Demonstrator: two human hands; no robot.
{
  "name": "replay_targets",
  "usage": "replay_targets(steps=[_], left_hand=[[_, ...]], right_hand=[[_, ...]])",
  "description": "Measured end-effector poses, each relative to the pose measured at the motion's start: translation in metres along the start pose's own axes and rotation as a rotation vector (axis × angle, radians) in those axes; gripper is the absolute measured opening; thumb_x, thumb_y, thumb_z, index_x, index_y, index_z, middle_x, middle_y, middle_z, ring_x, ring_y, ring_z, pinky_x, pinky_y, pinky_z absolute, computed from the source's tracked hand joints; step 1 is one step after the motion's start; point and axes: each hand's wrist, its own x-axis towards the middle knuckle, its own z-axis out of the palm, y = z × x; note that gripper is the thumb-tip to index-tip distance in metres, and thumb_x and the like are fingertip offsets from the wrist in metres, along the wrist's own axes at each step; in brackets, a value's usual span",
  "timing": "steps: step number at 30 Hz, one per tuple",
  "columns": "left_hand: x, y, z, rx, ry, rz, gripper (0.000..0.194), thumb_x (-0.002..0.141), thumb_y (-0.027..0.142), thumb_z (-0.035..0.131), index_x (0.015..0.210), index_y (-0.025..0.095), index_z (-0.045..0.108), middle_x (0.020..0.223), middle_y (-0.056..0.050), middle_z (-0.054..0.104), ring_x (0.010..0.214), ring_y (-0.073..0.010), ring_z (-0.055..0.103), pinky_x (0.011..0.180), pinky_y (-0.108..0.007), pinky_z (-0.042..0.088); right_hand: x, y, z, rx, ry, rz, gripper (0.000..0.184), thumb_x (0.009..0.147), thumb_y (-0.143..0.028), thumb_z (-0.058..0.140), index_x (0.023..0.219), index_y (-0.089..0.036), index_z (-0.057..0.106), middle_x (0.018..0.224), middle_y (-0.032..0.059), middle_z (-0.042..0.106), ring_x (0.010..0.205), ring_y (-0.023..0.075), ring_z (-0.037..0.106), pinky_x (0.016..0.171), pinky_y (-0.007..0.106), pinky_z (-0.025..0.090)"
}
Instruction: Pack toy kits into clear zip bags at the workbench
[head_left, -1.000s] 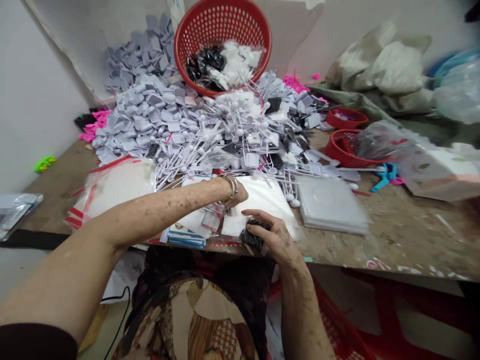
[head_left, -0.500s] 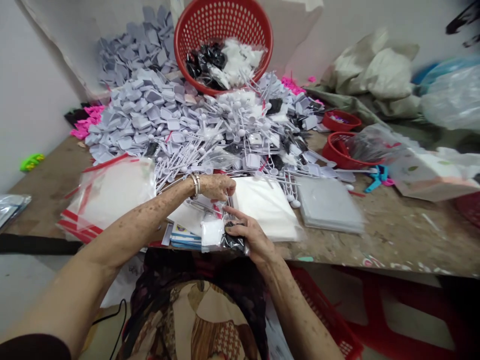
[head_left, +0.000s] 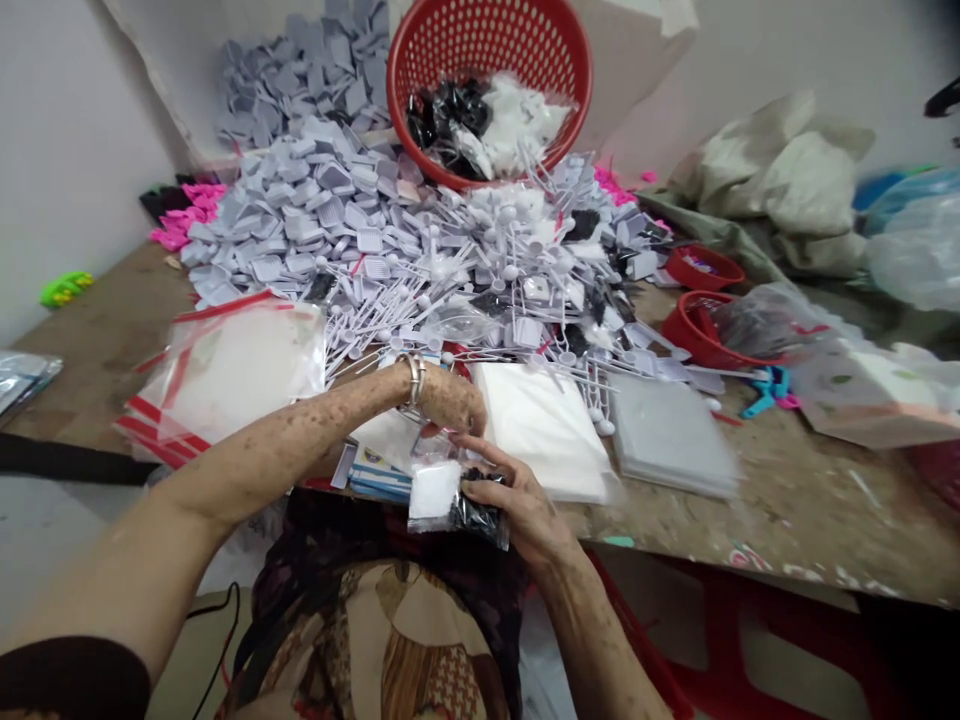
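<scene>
My right hand [head_left: 529, 505] is closed on a clear plastic packet, its thumb pressing the part with black contents [head_left: 480, 505]. A white square piece in clear plastic [head_left: 435, 490] hangs beside the black part, just past the table's front edge. My left hand [head_left: 454, 400], with bangles at its wrist, is curled over the packet's top end. Its fingertips are mostly hidden, so what they pinch does not show. Beneath the hands lie blue-and-white printed cards [head_left: 379, 478]. To their right is a stack of white plastic bags [head_left: 540, 430].
A heap of pale grey plastic scoops and sticks [head_left: 322, 220] covers the back. On it leans a red basket [head_left: 487, 35] with black and white packets. Red-edged clear bags [head_left: 247, 350] lie left, a clear bag stack [head_left: 671, 435] right, near small red bowls [head_left: 686, 335].
The view has shifted, so the table things appear further right. My hands and the packet have come slightly nearer the front edge, and the left hand is curled further down over the packet's top.
</scene>
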Motion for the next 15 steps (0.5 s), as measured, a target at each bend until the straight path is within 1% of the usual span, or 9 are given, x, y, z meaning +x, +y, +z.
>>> replay_targets(steps=[2,4,5,7,9,10,12,13,15], left_hand=[[-0.001,0.005,0.0,0.023,0.008,-0.02,0.022,0.076,0.003,0.057,0.083,0.014,0.074,0.04,0.003,0.054,0.06,-0.017,0.057,0.069,-0.025,0.04],[-0.001,0.008,0.0,0.044,0.02,-0.031,0.015,0.071,0.004,0.063,0.066,0.016,0.07,0.038,0.002,0.053,0.061,-0.0178,0.054,0.068,-0.026,0.038],[-0.002,0.01,0.0,0.052,0.023,-0.03,0.016,0.069,0.005,0.066,0.059,0.017,0.066,0.038,0.002,0.053,0.061,-0.0177,0.053,0.067,-0.026,0.037],[-0.003,0.012,0.0,0.06,0.032,-0.018,0.023,0.067,0.005,0.068,0.052,0.019,0.059,0.038,0.004,0.052,0.062,-0.0171,0.051,0.064,-0.026,0.035],[-0.006,0.013,0.0,0.064,0.048,0.003,0.027,0.067,0.003,0.067,0.051,0.02,0.055,0.037,0.005,0.05,0.064,-0.016,0.051,0.063,-0.025,0.033],[-0.007,0.013,-0.001,0.062,0.059,0.019,0.028,0.068,0.002,0.066,0.051,0.02,0.054,0.037,0.006,0.049,0.063,-0.0155,0.051,0.063,-0.024,0.032],[-0.012,0.012,-0.002,0.051,0.072,0.052,0.027,0.07,0.002,0.065,0.053,0.02,0.054,0.037,0.006,0.049,0.061,-0.0147,0.05,0.061,-0.024,0.031],[-0.015,0.011,-0.002,0.038,0.073,0.068,0.026,0.072,0.003,0.063,0.055,0.02,0.055,0.038,0.007,0.049,0.059,-0.0143,0.05,0.061,-0.025,0.031],[-0.02,0.008,-0.002,0.005,0.082,0.087,0.023,0.075,0.004,0.06,0.059,0.02,0.057,0.039,0.007,0.051,0.057,-0.0137,0.052,0.061,-0.024,0.032]], right_hand=[[-0.003,0.0,-0.002,-0.02,-0.011,0.012,0.058,0.059,-0.016,0.076,0.117,-0.025,0.071,0.082,-0.001,0.074,0.073,0.0138,0.065,0.067,0.023,0.048],[-0.006,0.0,-0.004,-0.055,-0.029,0.011,0.057,0.061,-0.016,0.076,0.118,-0.024,0.071,0.086,-0.0001,0.075,0.077,0.0148,0.066,0.071,0.024,0.048],[-0.008,-0.001,-0.005,-0.071,-0.041,0.007,0.056,0.062,-0.017,0.076,0.118,-0.024,0.071,0.088,0.0003,0.075,0.078,0.015,0.066,0.072,0.024,0.049],[-0.012,-0.002,-0.006,-0.095,-0.07,0.006,0.053,0.064,-0.018,0.076,0.116,-0.023,0.072,0.087,0.0005,0.075,0.077,0.0151,0.066,0.073,0.025,0.049],[-0.017,-0.005,-0.008,-0.102,-0.083,0.017,0.054,0.064,-0.019,0.077,0.117,-0.023,0.072,0.084,0.0006,0.074,0.076,0.0161,0.066,0.073,0.026,0.049],[-0.019,-0.006,-0.01,-0.106,-0.07,0.019,0.054,0.064,-0.02,0.077,0.117,-0.023,0.071,0.085,0.001,0.074,0.076,0.0167,0.066,0.072,0.027,0.049],[-0.022,-0.01,-0.017,-0.128,0.023,-0.016,0.05,0.064,-0.023,0.08,0.113,-0.023,0.072,0.085,0.0014,0.074,0.074,0.0171,0.065,0.068,0.027,0.048],[-0.023,-0.011,-0.022,-0.144,0.101,-0.059,0.048,0.064,-0.025,0.081,0.111,-0.024,0.073,0.084,0.0011,0.073,0.072,0.0166,0.064,0.066,0.026,0.048],[-0.024,-0.014,-0.032,-0.19,0.301,-0.198,0.043,0.064,-0.03,0.082,0.106,-0.025,0.073,0.08,-0.0005,0.071,0.067,0.0151,0.061,0.062,0.026,0.046]])
